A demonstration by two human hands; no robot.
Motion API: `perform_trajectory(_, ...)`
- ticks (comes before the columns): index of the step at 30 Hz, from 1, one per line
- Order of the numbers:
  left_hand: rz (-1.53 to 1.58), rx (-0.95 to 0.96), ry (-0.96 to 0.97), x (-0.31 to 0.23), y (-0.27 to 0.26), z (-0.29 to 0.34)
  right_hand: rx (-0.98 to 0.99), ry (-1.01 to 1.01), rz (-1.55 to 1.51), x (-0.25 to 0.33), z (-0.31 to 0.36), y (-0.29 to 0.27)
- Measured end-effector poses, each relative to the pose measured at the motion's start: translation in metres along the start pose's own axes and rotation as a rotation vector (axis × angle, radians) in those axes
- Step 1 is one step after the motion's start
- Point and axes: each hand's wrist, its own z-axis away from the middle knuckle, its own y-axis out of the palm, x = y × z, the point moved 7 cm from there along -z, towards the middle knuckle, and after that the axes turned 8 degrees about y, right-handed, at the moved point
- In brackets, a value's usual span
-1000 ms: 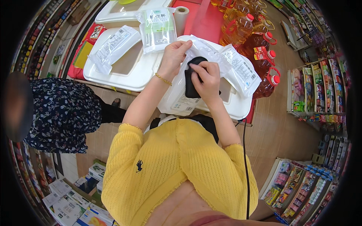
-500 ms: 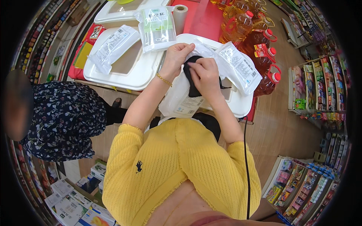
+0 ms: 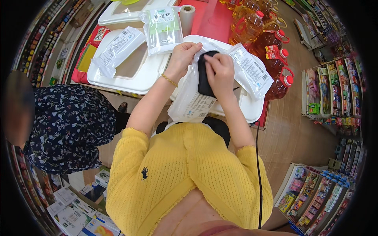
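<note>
A white plastic package (image 3: 185, 104) with a printed panel stands tilted at the table's front edge. My left hand (image 3: 184, 58) is closed, pinching the top corner of its wrapper between thumb and fingers. Against the package's upper right side lies a flat, soft black cloth-like piece (image 3: 204, 76). My right hand (image 3: 221, 74) is closed on that black piece, its fingertips bent near the top end. Just right of this hand, another white plastic-wrapped package (image 3: 252, 70) rests on a white lid (image 3: 254, 108).
More wrapped packages, including a pack of clear cups (image 3: 163, 29), and a plastic roll (image 3: 187, 19) are on the left and back lids. Oil bottles (image 3: 269, 55) crowd the right side. A person (image 3: 71, 126) in a floral garment stands at left. A black cable (image 3: 258, 173) hangs at right.
My right hand and the black piece have moved slightly right, and the piece now looks flatter and longer. My left hand keeps its pinch on the wrapper.
</note>
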Motion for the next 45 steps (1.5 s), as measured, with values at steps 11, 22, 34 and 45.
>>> perform_trajectory(11,0.078,-0.027,-0.031,0.008,-0.010,-0.015,0.125,0.011,-0.161,0.011,0.042,0.009)
perform_trajectory(22,0.287,0.084,-0.126,0.037,-0.005,-0.016,0.070,0.129,-0.157,-0.028,0.053,0.009)
perform_trajectory(34,0.152,0.098,-0.314,0.087,-0.015,0.003,-0.062,0.402,-0.339,-0.064,0.051,0.008)
perform_trajectory(45,0.010,0.109,0.003,0.048,0.012,0.024,0.025,0.487,-0.189,-0.079,0.010,0.018)
